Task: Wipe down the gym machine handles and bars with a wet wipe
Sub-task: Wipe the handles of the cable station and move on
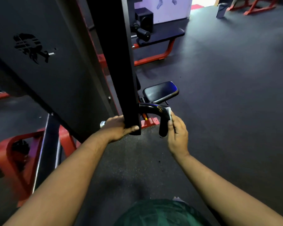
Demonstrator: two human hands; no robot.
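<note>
A black curved handle (155,110) juts right from the machine's black upright arm (119,70) and bends down into a grip (163,129). My right hand (177,136) pinches a white wet wipe (169,112) and presses it against the bend of the handle. My left hand (119,128) grips the lower end of the black upright arm, thumb across its front edge. A silver bar end (103,123) shows just left of that hand.
A black seat pad (160,92) sits behind the handle. The machine's black shroud (47,62) and red frame (15,154) fill the left. A red-framed bench (160,39) stands further back. Dark rubber floor (227,79) spreads to the right.
</note>
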